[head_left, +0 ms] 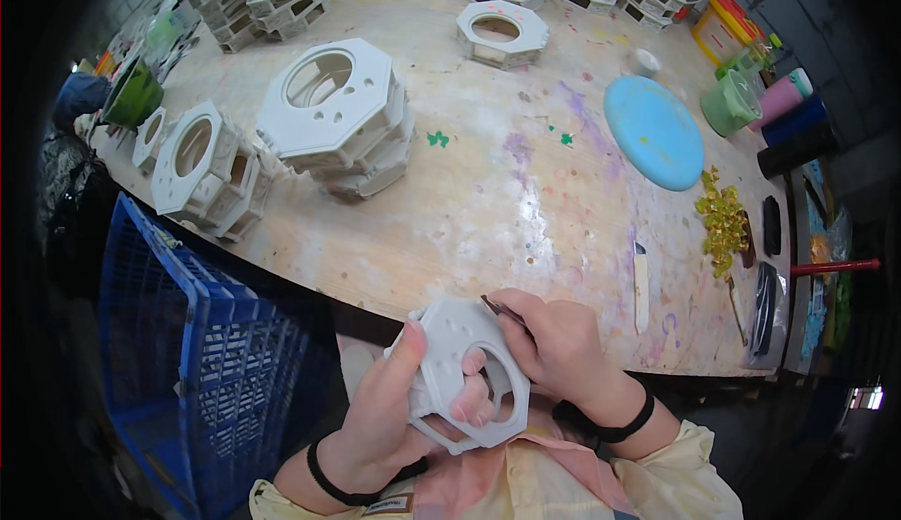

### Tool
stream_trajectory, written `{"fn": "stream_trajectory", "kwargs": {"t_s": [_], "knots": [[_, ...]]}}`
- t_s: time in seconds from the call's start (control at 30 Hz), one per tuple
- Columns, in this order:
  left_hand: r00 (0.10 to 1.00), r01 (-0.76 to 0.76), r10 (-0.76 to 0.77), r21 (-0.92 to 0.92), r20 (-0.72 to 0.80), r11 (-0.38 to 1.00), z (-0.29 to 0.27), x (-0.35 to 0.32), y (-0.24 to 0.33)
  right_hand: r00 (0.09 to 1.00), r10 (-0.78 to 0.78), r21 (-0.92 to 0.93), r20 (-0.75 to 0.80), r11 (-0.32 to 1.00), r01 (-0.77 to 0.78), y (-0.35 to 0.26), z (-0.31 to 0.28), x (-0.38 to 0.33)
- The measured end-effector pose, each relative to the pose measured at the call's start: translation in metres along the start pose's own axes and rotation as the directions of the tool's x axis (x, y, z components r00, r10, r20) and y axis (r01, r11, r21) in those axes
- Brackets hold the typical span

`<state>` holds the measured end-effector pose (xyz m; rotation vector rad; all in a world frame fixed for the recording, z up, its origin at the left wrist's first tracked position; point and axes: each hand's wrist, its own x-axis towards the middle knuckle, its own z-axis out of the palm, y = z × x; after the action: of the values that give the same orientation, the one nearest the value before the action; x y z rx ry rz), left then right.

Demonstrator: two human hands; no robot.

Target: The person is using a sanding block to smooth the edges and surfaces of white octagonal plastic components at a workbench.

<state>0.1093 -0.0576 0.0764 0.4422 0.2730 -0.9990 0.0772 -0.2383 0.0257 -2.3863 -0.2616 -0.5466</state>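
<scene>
Close to my body, my left hand (380, 412) grips a white octagonal frame (450, 332) with a large round hole and several small holes in its face. The thumb lies on its left edge, and fingertips show through the round opening. My right hand (563, 342) is closed around a thin dark blade-like tool (502, 309), whose tip lies by the frame's upper right edge. Most of that tool is hidden by the fingers. The frame is held tilted, just off the table's front edge.
Stacked white octagonal frames (338, 116) stand on the wooden table (450, 229), with more along the back. A blue disc (654, 132), a pale-handled knife (641, 290), yellow translucent pieces (721, 215) and a green cup (730, 102) are at right. A blue crate (197, 332) stands lower left.
</scene>
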Motion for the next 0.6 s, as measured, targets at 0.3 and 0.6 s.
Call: {"fn": "stream_trajectory", "kwargs": {"t_s": [0.3,0.6], "knots": [[1.000,0.004,-0.003,0.030,-0.030,1.000,-0.002,0.000,0.000,0.985,0.160,-0.032,-0.056,0.986,-0.162,0.004,-0.006,0.007],[1.000,-0.011,0.011,-0.003,0.009,1.000,-0.001,-0.003,-0.003,0.996,0.080,0.027,0.034,0.996,-0.081,-0.007,-0.002,-0.001]]}}
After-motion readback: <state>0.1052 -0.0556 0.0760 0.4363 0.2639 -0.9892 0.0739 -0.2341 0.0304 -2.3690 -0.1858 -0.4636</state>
